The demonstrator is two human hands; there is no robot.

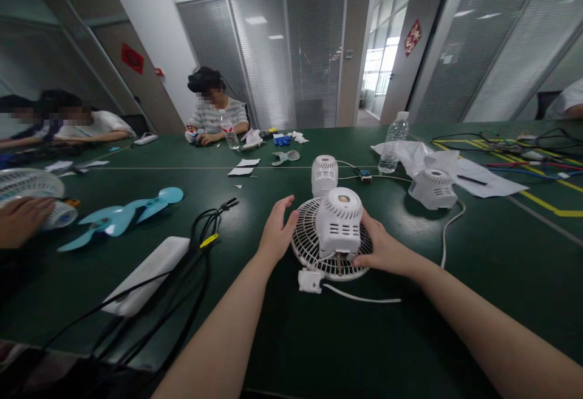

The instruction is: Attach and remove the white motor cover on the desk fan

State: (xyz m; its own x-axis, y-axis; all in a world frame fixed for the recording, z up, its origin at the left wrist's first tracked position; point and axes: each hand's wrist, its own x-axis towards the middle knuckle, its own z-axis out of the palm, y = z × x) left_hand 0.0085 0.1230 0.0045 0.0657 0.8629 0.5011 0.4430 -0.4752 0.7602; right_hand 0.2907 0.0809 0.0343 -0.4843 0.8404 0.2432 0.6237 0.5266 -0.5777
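Observation:
A white fan motor housing [339, 223] with vent slots stands upright on a round white fan grille [306, 238] lying flat in front of me. My right hand [389, 247] is closed at the housing's right side, thumb at its lower front and fingers partly hidden behind it. My left hand [279, 229] is open at the grille's left edge, fingers apart and holding nothing. A small white box [310, 280] with a short white cord sits at the grille's near edge. Just behind is a second white motor housing [324, 171].
Another motor housing [432, 189] and a plastic bottle [394, 144] are at right. On the left lie blue fan blades [109, 221], a white power strip [148, 274] and black cables [200, 259]. A co-worker's hand [25, 220] rests on another fan grille [31, 183].

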